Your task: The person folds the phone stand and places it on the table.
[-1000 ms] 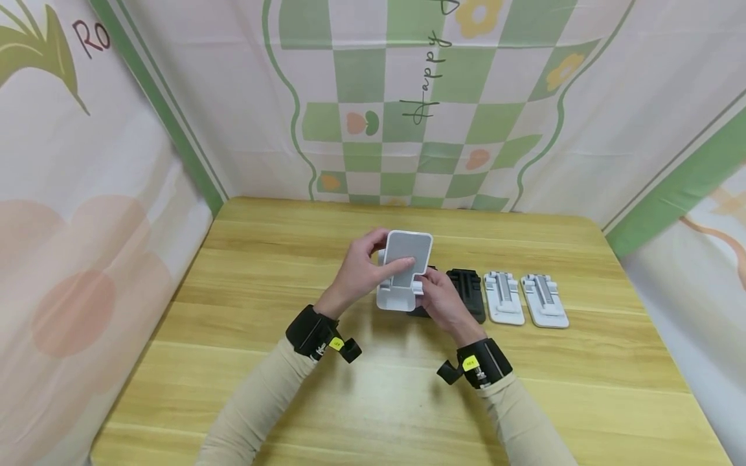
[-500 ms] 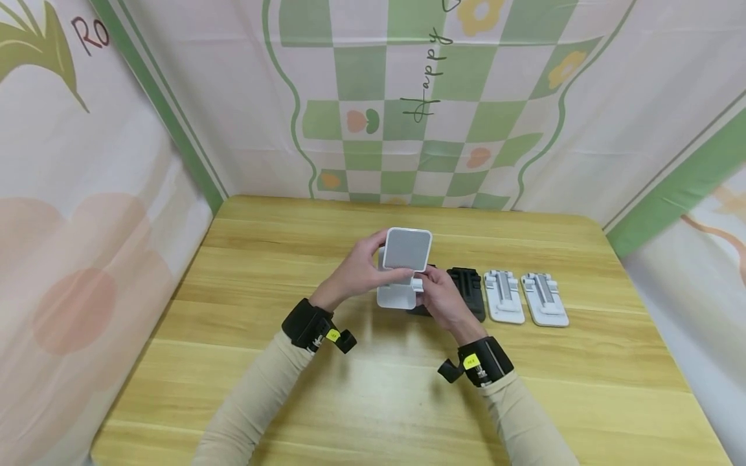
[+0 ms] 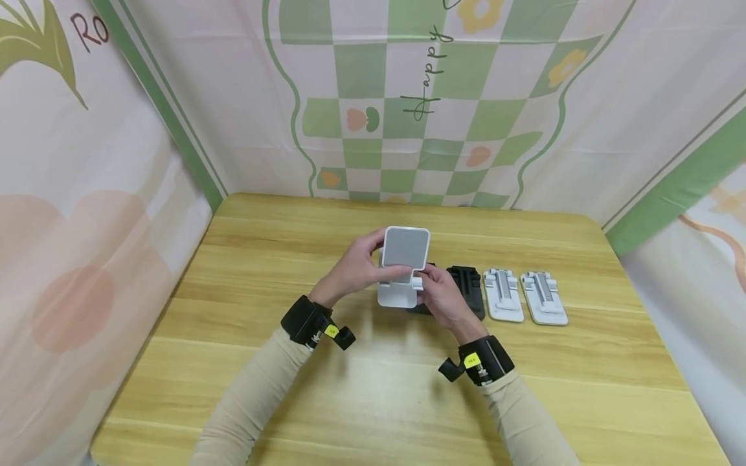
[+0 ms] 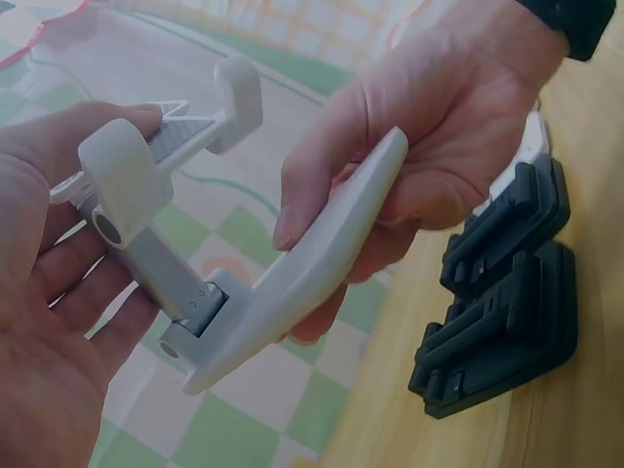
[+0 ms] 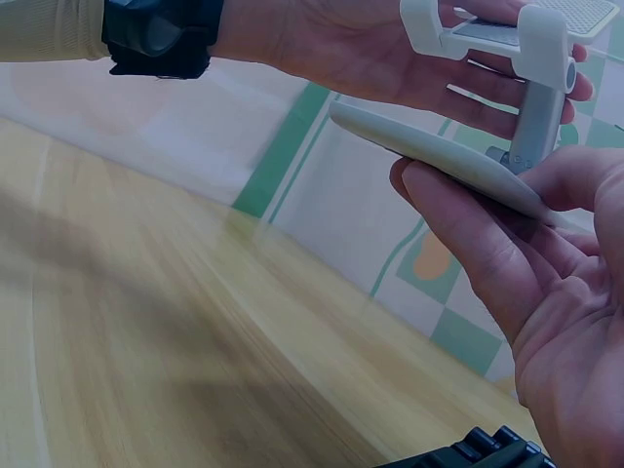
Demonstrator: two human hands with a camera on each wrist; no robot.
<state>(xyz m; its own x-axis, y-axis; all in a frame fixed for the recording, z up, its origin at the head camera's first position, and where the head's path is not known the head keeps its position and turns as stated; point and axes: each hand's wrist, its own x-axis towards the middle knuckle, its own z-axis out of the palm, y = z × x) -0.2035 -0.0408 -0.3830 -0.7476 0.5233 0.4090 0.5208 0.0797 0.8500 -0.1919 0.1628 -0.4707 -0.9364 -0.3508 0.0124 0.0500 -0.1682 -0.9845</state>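
A white folding phone stand with a grey pad is held up above the table between both hands, its arm unfolded from the base. My left hand holds the upper holder, thumb across the front of the pad's lower edge. In the left wrist view, this hand's fingers lie behind the grey metal arm. My right hand pinches the flat base between thumb and fingers. The right wrist view shows the base edge-on, lying over the right fingers.
Right of the hands, folded phone stands lie in a row on the wooden table: a black one and two white ones, nearer and farther. Another black stand is partly hidden behind the right hand. Patterned cloth hangs behind.
The holder's pad now looks shorter and squarer, with its lower part set apart. My left thumb has shifted down from mid-pad to its lower edge. The right hand has barely moved.
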